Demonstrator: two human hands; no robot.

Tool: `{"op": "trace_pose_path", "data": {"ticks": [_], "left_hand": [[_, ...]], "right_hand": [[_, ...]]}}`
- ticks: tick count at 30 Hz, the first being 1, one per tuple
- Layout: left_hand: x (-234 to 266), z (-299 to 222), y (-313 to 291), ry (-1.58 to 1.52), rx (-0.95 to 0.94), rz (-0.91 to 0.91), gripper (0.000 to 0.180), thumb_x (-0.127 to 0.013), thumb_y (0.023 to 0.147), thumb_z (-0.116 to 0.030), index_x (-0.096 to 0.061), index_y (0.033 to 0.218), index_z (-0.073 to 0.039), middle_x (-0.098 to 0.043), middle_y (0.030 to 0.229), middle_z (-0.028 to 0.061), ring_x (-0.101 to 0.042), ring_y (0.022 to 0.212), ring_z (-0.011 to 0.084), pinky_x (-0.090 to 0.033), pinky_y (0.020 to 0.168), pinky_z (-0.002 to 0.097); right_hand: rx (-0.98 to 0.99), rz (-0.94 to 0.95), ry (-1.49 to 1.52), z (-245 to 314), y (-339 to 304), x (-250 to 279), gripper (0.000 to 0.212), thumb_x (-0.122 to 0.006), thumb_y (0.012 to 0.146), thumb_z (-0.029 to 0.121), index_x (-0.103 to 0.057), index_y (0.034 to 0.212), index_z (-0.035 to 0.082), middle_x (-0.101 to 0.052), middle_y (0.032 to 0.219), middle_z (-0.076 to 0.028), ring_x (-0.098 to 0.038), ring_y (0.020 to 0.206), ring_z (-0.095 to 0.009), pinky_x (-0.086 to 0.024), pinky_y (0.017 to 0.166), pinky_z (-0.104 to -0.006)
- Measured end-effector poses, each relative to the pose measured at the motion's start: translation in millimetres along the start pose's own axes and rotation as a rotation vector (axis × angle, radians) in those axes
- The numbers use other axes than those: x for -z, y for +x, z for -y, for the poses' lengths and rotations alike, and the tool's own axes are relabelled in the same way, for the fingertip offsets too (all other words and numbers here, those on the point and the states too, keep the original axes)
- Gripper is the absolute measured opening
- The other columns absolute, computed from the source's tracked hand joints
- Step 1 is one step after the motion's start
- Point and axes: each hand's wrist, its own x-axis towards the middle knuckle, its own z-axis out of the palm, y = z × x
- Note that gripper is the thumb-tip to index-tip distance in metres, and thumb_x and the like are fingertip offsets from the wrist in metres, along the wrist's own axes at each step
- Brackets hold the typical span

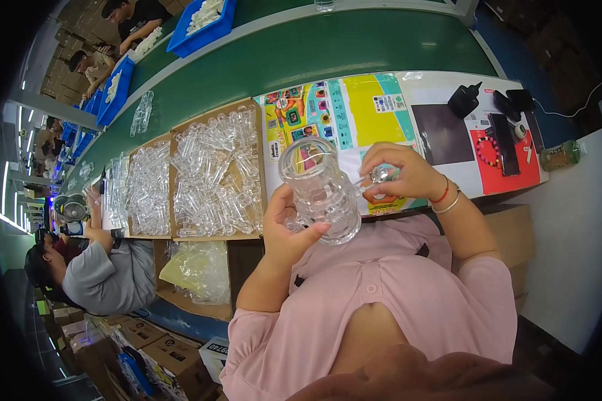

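My left hand (284,227) is wrapped round the side of a clear, jar-shaped vessel (321,194) with a thick round rim and a ribbed body. The vessel tilts, its rim toward the far left, above the near edge of the table. At its right side my right hand (401,172) is closed on a small clear piece (381,175). This piece reaches toward the vessel's wall; whether it is joined there I cannot tell. To the left, a cardboard tray (264,194) holds many loose clear pieces (214,167).
Printed sheets (374,110) cover the table ahead. At the right are a black nozzle bottle (465,100), a phone (504,144) and a beaded bracelet (488,152). A co-worker in grey (117,274) sits at the left. Blue bins (204,33) stand across the green table (301,57).
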Motion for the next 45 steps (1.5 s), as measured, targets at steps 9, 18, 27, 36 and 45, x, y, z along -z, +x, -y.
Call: {"op": "trace_pose_path", "data": {"ticks": [9,18,27,36,45], "left_hand": [[-18,-11,1,0.017,-0.029,0.091,0.068,-0.076,0.065,-0.012,-0.038,0.119,0.004,-0.053,0.110,0.0156,-0.054,0.102,0.0214,-0.042,0.087,0.0316],[-29,-2,8,-0.040,0.040,0.068,0.070,-0.077,0.064,-0.014,-0.038,0.119,0.003,-0.053,0.111,0.0138,-0.053,0.102,0.0204,-0.043,0.087,0.0311],[-26,9,2,-0.219,0.042,0.097,0.075,-0.080,0.059,-0.018,-0.040,0.119,0.003,-0.054,0.110,0.0136,-0.053,0.103,0.0213,-0.043,0.087,0.0343],[-27,22,-28,0.129,-0.573,0.554,0.076,-0.076,0.062,-0.012,-0.038,0.128,-0.008,-0.047,0.119,0.0190,-0.052,0.103,0.0299,-0.043,0.084,0.0395],[-46,20,-22,0.092,-0.253,0.459,0.070,-0.077,0.061,-0.014,-0.039,0.120,-0.009,-0.049,0.114,0.0125,-0.052,0.101,0.0239,-0.042,0.085,0.0378]], "right_hand": [[-0.004,-0.076,0.257,13,-22,-1,0.039,-0.076,0.064,0.012,-0.062,0.098,0.002,-0.065,0.089,-0.006,-0.061,0.077,-0.012,-0.046,0.066,-0.0198],[-0.089,-0.125,0.147,16,-31,-5,0.039,-0.079,0.062,0.023,-0.065,0.094,0.005,-0.065,0.080,-0.005,-0.054,0.062,-0.006,-0.042,0.054,-0.0190],[0.073,-0.218,0.466,39,-19,0,0.068,-0.051,0.080,0.049,-0.039,0.120,-0.005,-0.051,0.116,-0.019,-0.052,0.106,-0.025,-0.039,0.092,-0.0365],[0.099,0.068,0.410,75,-50,-26,0.065,-0.018,0.092,0.048,-0.052,0.108,-0.005,-0.054,0.112,-0.020,-0.052,0.107,-0.030,-0.037,0.094,-0.0368],[-0.078,-0.209,0.307,43,-57,-37,0.039,-0.034,0.094,0.031,-0.054,0.099,-0.002,-0.059,0.098,-0.013,-0.058,0.090,-0.022,-0.045,0.080,-0.0308]]}}
